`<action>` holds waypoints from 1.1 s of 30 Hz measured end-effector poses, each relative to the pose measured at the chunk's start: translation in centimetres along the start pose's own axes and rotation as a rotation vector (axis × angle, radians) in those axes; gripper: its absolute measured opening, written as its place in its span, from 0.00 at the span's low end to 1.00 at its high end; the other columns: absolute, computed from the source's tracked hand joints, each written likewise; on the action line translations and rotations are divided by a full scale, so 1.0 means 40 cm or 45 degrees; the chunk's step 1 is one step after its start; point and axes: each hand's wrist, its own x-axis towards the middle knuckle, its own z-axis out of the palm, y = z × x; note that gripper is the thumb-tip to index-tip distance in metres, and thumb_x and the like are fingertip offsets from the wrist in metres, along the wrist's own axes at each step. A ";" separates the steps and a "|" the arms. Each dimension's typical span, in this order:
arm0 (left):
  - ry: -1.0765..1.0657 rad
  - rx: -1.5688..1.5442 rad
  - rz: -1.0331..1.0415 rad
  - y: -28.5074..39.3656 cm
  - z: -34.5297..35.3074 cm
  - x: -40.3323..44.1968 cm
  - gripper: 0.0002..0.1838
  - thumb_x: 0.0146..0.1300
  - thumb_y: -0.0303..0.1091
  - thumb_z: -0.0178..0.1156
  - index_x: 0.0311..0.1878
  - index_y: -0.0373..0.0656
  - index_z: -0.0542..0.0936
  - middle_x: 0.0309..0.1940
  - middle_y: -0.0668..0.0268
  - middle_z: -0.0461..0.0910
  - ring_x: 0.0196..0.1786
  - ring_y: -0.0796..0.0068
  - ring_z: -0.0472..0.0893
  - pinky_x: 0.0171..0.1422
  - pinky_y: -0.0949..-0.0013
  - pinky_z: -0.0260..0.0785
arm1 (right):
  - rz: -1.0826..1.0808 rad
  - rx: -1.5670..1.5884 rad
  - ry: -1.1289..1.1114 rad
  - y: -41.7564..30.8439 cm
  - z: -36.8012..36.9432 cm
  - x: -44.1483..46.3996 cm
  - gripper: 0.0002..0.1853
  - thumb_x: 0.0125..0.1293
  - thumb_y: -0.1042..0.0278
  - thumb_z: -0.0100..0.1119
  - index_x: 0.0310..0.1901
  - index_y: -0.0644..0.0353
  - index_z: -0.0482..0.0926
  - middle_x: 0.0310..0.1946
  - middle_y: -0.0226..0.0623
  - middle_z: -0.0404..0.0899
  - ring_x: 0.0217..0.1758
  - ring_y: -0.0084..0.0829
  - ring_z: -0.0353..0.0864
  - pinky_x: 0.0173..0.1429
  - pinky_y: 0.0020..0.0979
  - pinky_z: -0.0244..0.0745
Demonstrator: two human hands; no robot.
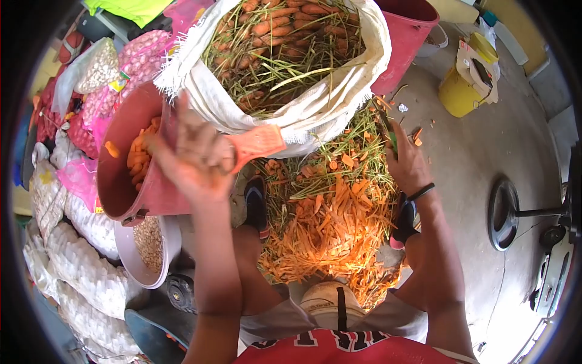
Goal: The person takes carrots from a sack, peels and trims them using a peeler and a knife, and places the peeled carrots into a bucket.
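My left hand (203,161), blurred by motion, is beside the red bucket (176,182). Some of its fingers are spread, while others hold a flat orange peeler (257,144) that points right. Peeled carrots (138,159) lie inside this bucket, and one carrot piece (111,149) shows apart from them near its inner wall. On the right, my right hand (407,159) is closed around a knife (393,141) with some green on it; its dark blade points up and left. Between my feet spreads a heap of carrot peelings (330,224) with green stalks and cut ends.
A white woven sack (327,112) of unpeeled carrots (273,30) stands ahead. Behind it is another red bucket (409,42). A yellow bucket (459,94) stands at right, near a round black stand base (504,213). Filled sacks (85,261) and a pale tub (170,239) line the left.
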 end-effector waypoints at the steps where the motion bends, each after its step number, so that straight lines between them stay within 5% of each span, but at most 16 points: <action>1: 0.017 0.081 -0.054 -0.039 0.011 -0.009 0.42 0.70 0.68 0.43 0.71 0.38 0.63 0.39 0.67 0.82 0.20 0.83 0.63 0.19 0.75 0.55 | 0.141 0.180 -0.102 -0.045 -0.014 0.008 0.23 0.64 0.76 0.55 0.62 0.62 0.69 0.41 0.54 0.82 0.41 0.50 0.84 0.47 0.45 0.78; 2: 0.033 0.163 -0.112 -0.081 0.027 -0.018 0.41 0.72 0.66 0.41 0.71 0.38 0.63 0.34 0.66 0.81 0.18 0.83 0.63 0.17 0.75 0.55 | 0.087 0.339 -0.031 -0.056 0.010 0.008 0.19 0.68 0.69 0.58 0.59 0.63 0.73 0.40 0.44 0.84 0.36 0.37 0.85 0.42 0.36 0.80; 4: -0.018 0.191 -0.183 -0.148 0.071 -0.025 0.37 0.75 0.61 0.38 0.71 0.38 0.62 0.25 0.67 0.75 0.15 0.82 0.62 0.15 0.76 0.58 | 0.267 1.061 -0.173 -0.121 0.037 -0.008 0.19 0.71 0.64 0.58 0.60 0.61 0.73 0.36 0.37 0.84 0.33 0.28 0.82 0.39 0.28 0.79; 7: -0.298 0.017 -0.445 -0.201 0.052 -0.032 0.36 0.75 0.60 0.42 0.74 0.40 0.58 0.33 0.65 0.75 0.23 0.80 0.66 0.23 0.74 0.58 | 0.508 1.556 -0.381 -0.188 0.017 -0.028 0.18 0.72 0.61 0.58 0.59 0.60 0.75 0.33 0.30 0.82 0.31 0.21 0.80 0.38 0.21 0.79; 8: -0.308 0.099 -0.499 -0.218 0.054 -0.035 0.35 0.75 0.59 0.42 0.73 0.40 0.59 0.35 0.63 0.76 0.24 0.78 0.67 0.24 0.73 0.59 | 0.498 1.513 -0.267 -0.179 0.013 -0.027 0.17 0.71 0.62 0.58 0.57 0.60 0.75 0.32 0.30 0.81 0.31 0.20 0.80 0.37 0.21 0.78; 10: -0.183 0.516 -0.537 -0.243 0.086 -0.034 0.29 0.74 0.49 0.50 0.70 0.41 0.64 0.57 0.56 0.77 0.51 0.68 0.79 0.49 0.69 0.71 | 0.475 1.414 -0.046 -0.145 -0.007 -0.014 0.16 0.71 0.64 0.60 0.55 0.61 0.76 0.31 0.30 0.80 0.30 0.19 0.79 0.35 0.22 0.78; 12: -0.277 1.371 -0.415 -0.234 0.092 -0.020 0.22 0.69 0.36 0.59 0.64 0.41 0.72 0.61 0.57 0.75 0.64 0.67 0.74 0.60 0.66 0.69 | 0.394 1.180 0.243 -0.084 -0.040 0.005 0.11 0.71 0.67 0.60 0.50 0.61 0.78 0.28 0.27 0.78 0.26 0.16 0.74 0.27 0.19 0.71; 13: -0.216 1.625 -0.212 -0.226 0.104 -0.005 0.15 0.65 0.27 0.62 0.56 0.41 0.78 0.60 0.60 0.76 0.62 0.69 0.75 0.60 0.67 0.69 | 0.392 1.078 0.306 -0.056 -0.069 0.010 0.10 0.71 0.67 0.60 0.49 0.62 0.78 0.28 0.27 0.78 0.25 0.15 0.73 0.26 0.19 0.69; 16: 0.217 1.578 0.130 -0.181 0.092 0.112 0.12 0.66 0.33 0.62 0.50 0.39 0.80 0.42 0.66 0.82 0.44 0.78 0.80 0.50 0.74 0.72 | 0.447 1.071 0.440 -0.022 -0.153 0.013 0.10 0.71 0.65 0.60 0.45 0.64 0.80 0.26 0.25 0.77 0.22 0.13 0.69 0.24 0.18 0.65; 19: 0.135 1.846 0.004 -0.132 0.000 0.306 0.15 0.71 0.36 0.58 0.54 0.36 0.78 0.43 0.65 0.81 0.44 0.79 0.80 0.51 0.73 0.73 | 0.438 1.020 0.409 -0.014 -0.175 0.009 0.10 0.72 0.65 0.59 0.45 0.65 0.80 0.27 0.26 0.77 0.22 0.13 0.69 0.24 0.18 0.65; 21: 0.120 2.171 -0.090 -0.130 -0.106 0.440 0.17 0.69 0.37 0.60 0.55 0.37 0.79 0.44 0.60 0.84 0.45 0.73 0.82 0.52 0.70 0.74 | 0.441 0.988 0.375 -0.030 -0.177 0.011 0.09 0.71 0.67 0.59 0.45 0.64 0.80 0.27 0.26 0.77 0.22 0.13 0.69 0.24 0.19 0.65; 24: -0.165 2.853 0.402 -0.133 -0.276 0.609 0.14 0.65 0.36 0.59 0.51 0.43 0.83 0.36 0.59 0.85 0.43 0.58 0.85 0.49 0.60 0.75 | 0.394 0.842 0.291 -0.047 -0.175 0.013 0.06 0.71 0.72 0.58 0.44 0.64 0.79 0.25 0.26 0.77 0.24 0.15 0.72 0.27 0.21 0.69; 27: -0.022 3.348 0.155 -0.189 -0.273 0.684 0.15 0.64 0.35 0.56 0.53 0.46 0.82 0.46 0.54 0.82 0.52 0.48 0.82 0.57 0.52 0.74 | 0.339 0.803 0.293 -0.035 -0.159 0.021 0.05 0.69 0.74 0.58 0.43 0.66 0.79 0.26 0.34 0.80 0.27 0.20 0.77 0.33 0.26 0.74; 30: 0.153 3.437 0.170 -0.218 -0.276 0.718 0.24 0.61 0.39 0.62 0.61 0.43 0.77 0.57 0.49 0.77 0.58 0.50 0.78 0.61 0.52 0.72 | 0.336 0.778 0.230 -0.039 -0.163 0.019 0.05 0.68 0.75 0.59 0.43 0.66 0.79 0.28 0.38 0.82 0.30 0.23 0.81 0.36 0.28 0.76; 33: 0.336 3.559 -0.052 -0.237 -0.248 0.727 0.19 0.65 0.37 0.56 0.57 0.44 0.78 0.62 0.51 0.73 0.61 0.52 0.77 0.61 0.51 0.72 | 0.300 0.767 0.159 -0.039 -0.166 0.019 0.05 0.67 0.76 0.59 0.43 0.66 0.79 0.28 0.39 0.82 0.30 0.24 0.82 0.36 0.28 0.76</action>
